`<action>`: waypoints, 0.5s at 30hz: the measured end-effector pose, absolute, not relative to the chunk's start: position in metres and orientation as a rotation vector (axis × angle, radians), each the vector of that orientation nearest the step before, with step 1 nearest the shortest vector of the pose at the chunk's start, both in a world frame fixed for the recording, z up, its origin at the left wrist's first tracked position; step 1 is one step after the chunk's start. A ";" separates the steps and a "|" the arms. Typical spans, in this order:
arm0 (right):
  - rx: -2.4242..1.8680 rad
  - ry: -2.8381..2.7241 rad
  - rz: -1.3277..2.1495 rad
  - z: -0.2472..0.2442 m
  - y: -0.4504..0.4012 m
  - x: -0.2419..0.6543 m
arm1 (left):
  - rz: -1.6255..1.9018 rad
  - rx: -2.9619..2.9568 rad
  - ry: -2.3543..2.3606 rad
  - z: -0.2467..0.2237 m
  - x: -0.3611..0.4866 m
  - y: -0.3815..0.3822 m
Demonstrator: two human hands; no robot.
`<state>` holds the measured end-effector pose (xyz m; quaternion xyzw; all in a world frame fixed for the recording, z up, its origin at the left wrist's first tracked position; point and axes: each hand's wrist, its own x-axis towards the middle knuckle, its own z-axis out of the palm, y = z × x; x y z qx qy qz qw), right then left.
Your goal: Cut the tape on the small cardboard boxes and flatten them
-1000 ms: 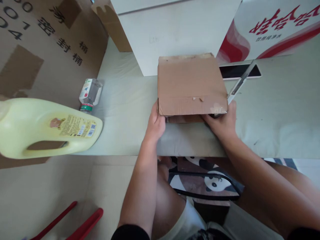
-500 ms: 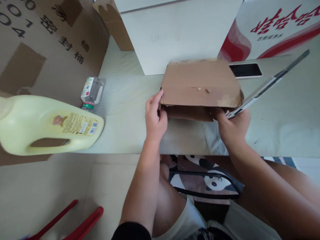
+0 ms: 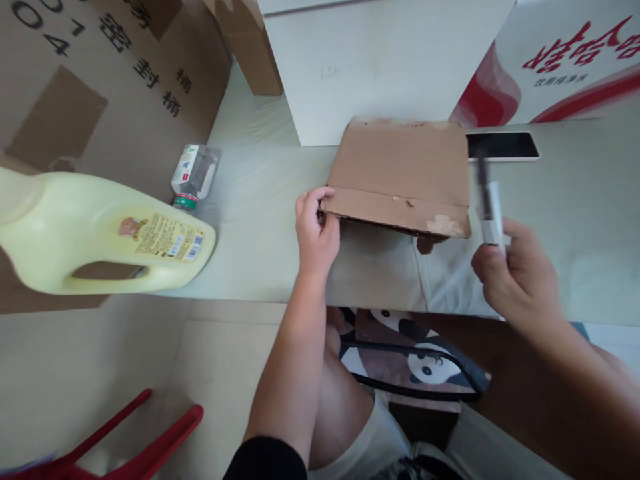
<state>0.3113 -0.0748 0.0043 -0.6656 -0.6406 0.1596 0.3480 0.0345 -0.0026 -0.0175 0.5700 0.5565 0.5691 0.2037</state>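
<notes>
A worn brown cardboard box [image 3: 405, 160] lies on the pale cloth-covered surface [image 3: 260, 213], its near flap folded over the front edge. My left hand [image 3: 318, 230] pinches the box's front left corner, thumb below and fingers on top. To the right of the box and apart from it, my right hand [image 3: 523, 277] is raised, closed around a long thin white-and-dark strip [image 3: 491, 213]. The strip points away from me, blurred by motion, so its exact kind does not show. A small brown tab [image 3: 425, 245] sticks out below the box's front edge.
A phone [image 3: 505, 146] lies behind the strip. White boxes [image 3: 385, 73] stand at the back. On the left are a yellow jug [image 3: 100, 233], a small clear bottle [image 3: 195, 173] and a large carton [image 3: 125, 127]. Below the edge are a panda-print item [image 3: 430, 363] and red bars [image 3: 170, 440].
My right hand has drawn away from the box to the right, taking the strip with it. The box's front flap has come down. My left hand stays at the corner.
</notes>
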 end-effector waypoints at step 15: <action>-1.313 -2.122 0.222 0.049 -0.068 0.275 | 1.638 1.651 1.521 -0.028 0.033 0.003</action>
